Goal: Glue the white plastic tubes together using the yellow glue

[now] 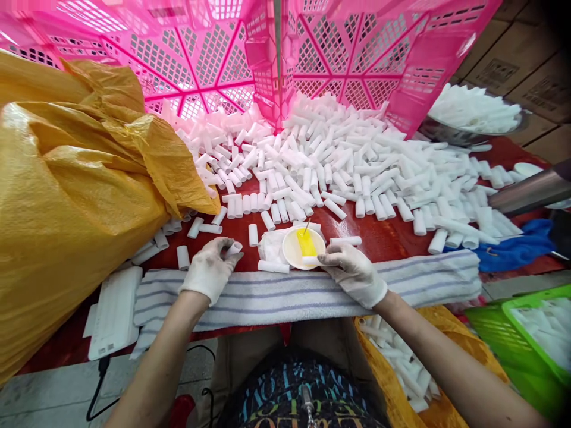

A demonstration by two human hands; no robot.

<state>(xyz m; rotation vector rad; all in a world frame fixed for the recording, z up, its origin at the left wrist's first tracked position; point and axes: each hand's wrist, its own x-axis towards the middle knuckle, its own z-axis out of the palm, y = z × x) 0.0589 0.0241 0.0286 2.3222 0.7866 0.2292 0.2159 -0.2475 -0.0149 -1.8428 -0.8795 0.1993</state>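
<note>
My left hand (213,267), in a white glove, is closed around a short white tube (234,248) above the near edge of the red table. My right hand (350,270), gloved too, pinches another white tube (309,260) by its right end. That tube lies over the near part of a small white dish (291,249), which holds something yellow (306,242) with a thin stick standing in it. Under the dish is a crumpled white cloth (270,244). One loose tube (273,267) lies just in front of it, and another (345,241) rests behind my right hand.
A big heap of white tubes (339,142) covers the table's back, against pink baskets (196,65). A yellow sack (80,196) bulges at left. A striped towel (276,297) lines the front edge. A metal bowl (468,135), blue cloth (517,244) and green basket (495,333) are at right.
</note>
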